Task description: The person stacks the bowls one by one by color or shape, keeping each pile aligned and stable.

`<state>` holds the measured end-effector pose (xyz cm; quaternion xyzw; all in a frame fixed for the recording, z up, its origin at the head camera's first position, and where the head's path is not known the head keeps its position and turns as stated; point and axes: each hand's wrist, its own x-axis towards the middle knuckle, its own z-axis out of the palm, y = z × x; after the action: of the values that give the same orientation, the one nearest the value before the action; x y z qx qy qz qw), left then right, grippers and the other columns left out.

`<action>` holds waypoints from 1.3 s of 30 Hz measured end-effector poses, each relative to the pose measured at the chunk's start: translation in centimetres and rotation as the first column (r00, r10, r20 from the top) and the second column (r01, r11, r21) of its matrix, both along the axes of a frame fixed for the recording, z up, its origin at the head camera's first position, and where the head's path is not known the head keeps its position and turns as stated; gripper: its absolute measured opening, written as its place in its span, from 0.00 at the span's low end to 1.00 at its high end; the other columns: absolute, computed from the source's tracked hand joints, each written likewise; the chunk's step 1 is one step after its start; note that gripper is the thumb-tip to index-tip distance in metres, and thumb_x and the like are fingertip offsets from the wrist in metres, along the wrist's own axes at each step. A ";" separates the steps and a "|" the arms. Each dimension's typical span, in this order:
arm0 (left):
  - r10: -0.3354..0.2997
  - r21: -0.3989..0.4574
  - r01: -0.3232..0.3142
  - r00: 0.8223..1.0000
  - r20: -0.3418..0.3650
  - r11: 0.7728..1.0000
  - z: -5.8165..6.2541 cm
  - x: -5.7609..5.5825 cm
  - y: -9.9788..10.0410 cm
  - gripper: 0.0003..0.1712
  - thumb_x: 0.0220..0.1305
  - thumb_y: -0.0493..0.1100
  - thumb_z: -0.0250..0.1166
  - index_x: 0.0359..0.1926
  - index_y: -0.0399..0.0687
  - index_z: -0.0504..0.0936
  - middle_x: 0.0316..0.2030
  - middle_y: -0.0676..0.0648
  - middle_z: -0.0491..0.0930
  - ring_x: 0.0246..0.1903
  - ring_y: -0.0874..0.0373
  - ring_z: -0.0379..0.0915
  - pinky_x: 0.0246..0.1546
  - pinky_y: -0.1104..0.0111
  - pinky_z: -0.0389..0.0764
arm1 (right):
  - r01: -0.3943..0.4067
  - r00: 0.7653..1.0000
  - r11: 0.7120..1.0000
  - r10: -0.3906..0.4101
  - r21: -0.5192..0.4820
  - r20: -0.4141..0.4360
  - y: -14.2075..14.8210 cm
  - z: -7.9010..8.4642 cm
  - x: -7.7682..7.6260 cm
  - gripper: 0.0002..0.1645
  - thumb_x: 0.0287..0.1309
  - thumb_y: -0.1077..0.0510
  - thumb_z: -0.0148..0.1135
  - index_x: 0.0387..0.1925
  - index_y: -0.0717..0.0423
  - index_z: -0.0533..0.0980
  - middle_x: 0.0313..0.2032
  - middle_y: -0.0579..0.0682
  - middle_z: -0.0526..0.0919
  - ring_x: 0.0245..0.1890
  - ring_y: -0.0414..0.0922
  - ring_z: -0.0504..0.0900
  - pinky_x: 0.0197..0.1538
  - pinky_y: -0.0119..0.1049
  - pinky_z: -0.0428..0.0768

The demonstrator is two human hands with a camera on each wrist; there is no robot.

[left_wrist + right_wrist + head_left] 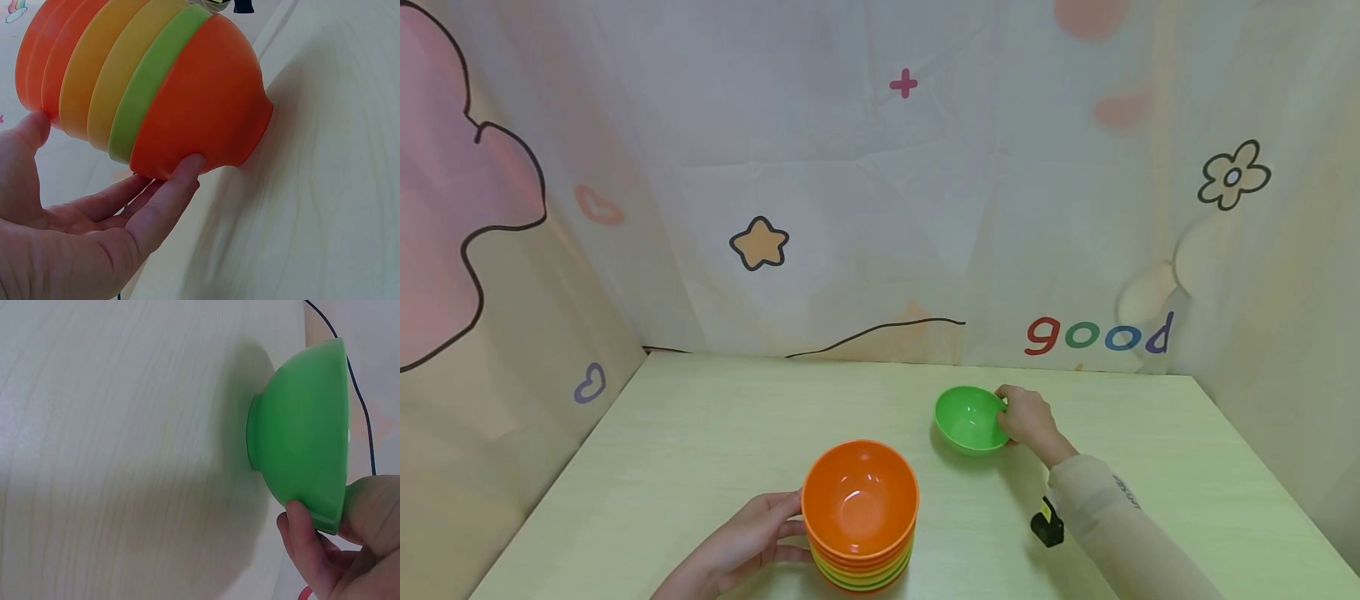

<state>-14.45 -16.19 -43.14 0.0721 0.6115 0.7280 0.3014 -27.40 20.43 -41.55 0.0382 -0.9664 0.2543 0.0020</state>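
A stack of nested bowls [861,500] stands near the front of the table, with orange bowls on top, then yellow ones, a green one and an orange bowl [212,94] at the bottom. Against its left side rests my left hand [752,533], its fingers spread and fairly straight along the bowls' outer walls. Farther back and to the right, my right hand [1030,419] pinches a green bowl [967,421] by the right side of its rim, thumb at the rim and fingers against the outer wall. In the right wrist view, the bowl's foot [254,433] is close to the tabletop; contact is unclear.
The pale wooden table [700,433] extends to a printed cloth backdrop [850,208] behind and at both sides. A small black device [1047,525] hangs at the right sleeve [1120,517].
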 end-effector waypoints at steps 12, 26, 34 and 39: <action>-0.007 0.009 0.007 1.000 -0.007 1.000 0.0 0.0 -0.1 0.30 0.67 0.56 0.49 0.58 0.37 0.69 0.54 0.42 0.72 0.49 0.48 0.71 0.46 0.54 0.76 | 0.011 1.000 1.000 -0.011 -0.018 0.016 -0.1 0.0 -0.1 0.21 0.46 0.70 0.49 0.46 0.67 0.72 0.35 0.63 0.77 0.17 0.44 0.76 0.18 0.32 0.78; -0.005 0.002 0.005 1.000 -0.001 1.000 0.0 0.1 -0.1 0.30 0.67 0.57 0.48 0.58 0.37 0.68 0.53 0.43 0.72 0.48 0.48 0.71 0.46 0.54 0.76 | 0.007 1.000 1.000 -0.006 -0.018 0.029 0.0 -0.2 -0.2 0.22 0.46 0.69 0.50 0.47 0.67 0.72 0.35 0.63 0.77 0.18 0.43 0.76 0.18 0.32 0.78; -0.003 0.007 0.003 1.000 -0.005 1.000 -0.2 0.0 -0.1 0.30 0.67 0.56 0.48 0.58 0.37 0.68 0.55 0.43 0.71 0.49 0.48 0.70 0.46 0.54 0.75 | 0.003 0.999 0.999 -0.002 -0.038 0.032 -0.1 0.0 0.0 0.22 0.46 0.69 0.49 0.47 0.68 0.72 0.34 0.62 0.78 0.19 0.43 0.77 0.18 0.32 0.78; -0.004 0.004 0.004 1.000 -0.004 1.000 -0.2 -0.1 -0.1 0.30 0.67 0.56 0.48 0.58 0.37 0.68 0.55 0.43 0.71 0.49 0.48 0.70 0.46 0.54 0.76 | -0.009 0.999 0.998 0.011 -0.054 0.034 -0.1 0.3 0.3 0.21 0.48 0.69 0.49 0.47 0.68 0.72 0.32 0.62 0.78 0.17 0.43 0.77 0.19 0.33 0.79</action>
<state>-14.55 -16.26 -43.38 0.0754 0.6103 0.7286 0.3018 -27.12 20.29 -41.24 0.0389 -0.9589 0.2808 -0.0146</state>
